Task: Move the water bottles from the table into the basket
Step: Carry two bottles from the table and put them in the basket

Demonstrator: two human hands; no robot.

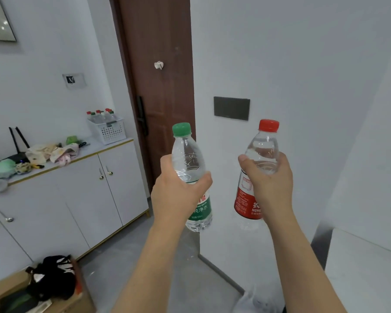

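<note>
A white cabinet [81, 177] stands against the white wall beside a brown door [160, 86]; its top bears a white basket [110, 132] of bottles. Two bottles are held upright: the left hand [178, 190] grips the green-capped water bottle [189, 159], and the right hand [269, 177] grips the red-capped water bottle [261, 150].

We count two hands: the left hand [178, 190] and the right hand [269, 181], each holding one bottle. That makes two bottles in the air, one green-capped bottle [190, 168] and one red-capped bottle [257, 168]. One white basket [107, 129] stands on the surface [113, 145], with several more bottles inside (we make out about six caps, mostly red, though they overlap too much for a sure count). One brown door [160, 91], one cardboard box [7, 288] on the floor.
</note>
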